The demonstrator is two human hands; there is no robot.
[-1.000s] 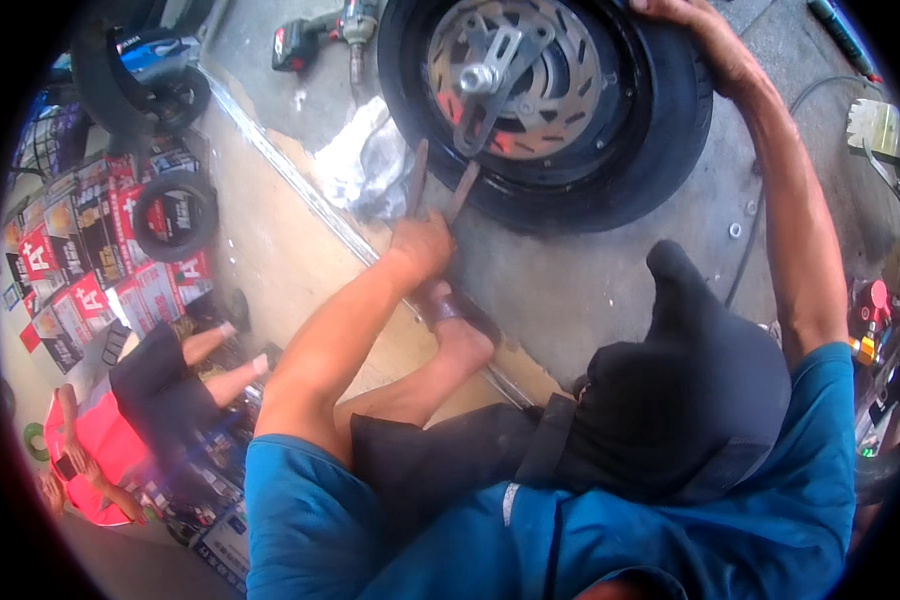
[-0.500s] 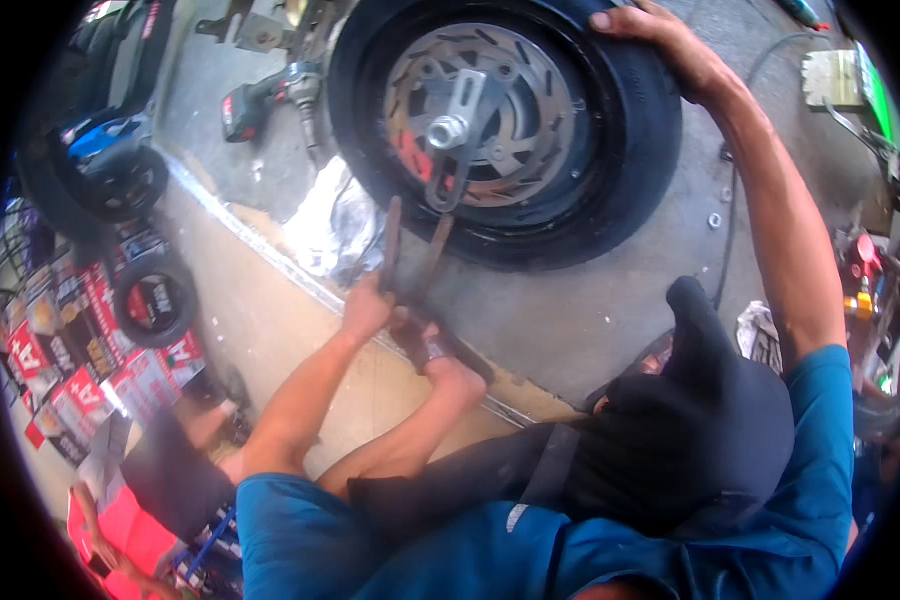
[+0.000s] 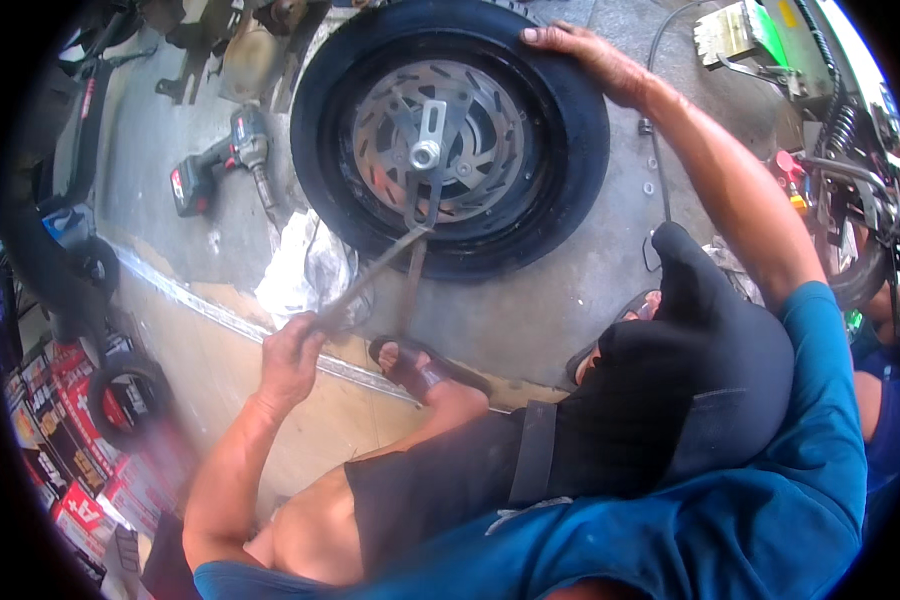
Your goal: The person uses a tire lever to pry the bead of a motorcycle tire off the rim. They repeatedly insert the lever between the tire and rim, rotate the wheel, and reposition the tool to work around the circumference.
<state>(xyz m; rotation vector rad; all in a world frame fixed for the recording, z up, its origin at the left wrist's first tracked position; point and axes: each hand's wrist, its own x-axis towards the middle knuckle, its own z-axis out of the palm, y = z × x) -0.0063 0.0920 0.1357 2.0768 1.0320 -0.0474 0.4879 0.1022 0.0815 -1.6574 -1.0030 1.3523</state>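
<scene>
A wheel lies on its side with a black tyre [image 3: 570,150], a slotted brake disc [image 3: 380,180] facing up and an axle nut [image 3: 424,154] at its centre. My left hand [image 3: 292,362] is closed around a long metal tyre lever [image 3: 370,270]; the lever's far end meets the wheel's near edge. A second metal bar [image 3: 411,285] stretches from that same edge down to my sandalled foot [image 3: 410,365]. On the tyre's far right side rests my right hand [image 3: 600,60], thumb on the sidewall and fingers over the outer edge, partly hidden.
Left of the wheel lie a cordless impact wrench [image 3: 210,165] and a crumpled white cloth [image 3: 310,265]. A thin cable [image 3: 660,150] runs along the floor at right, near small nuts. Boxes [image 3: 80,510] and a loose tyre [image 3: 130,400] stand at lower left; motorcycle parts [image 3: 840,130] fill the right edge.
My left hand has moved left and toward me, swinging its lever's lower end away from the second bar. My right hand stays on the tyre. The whole view has shifted.
</scene>
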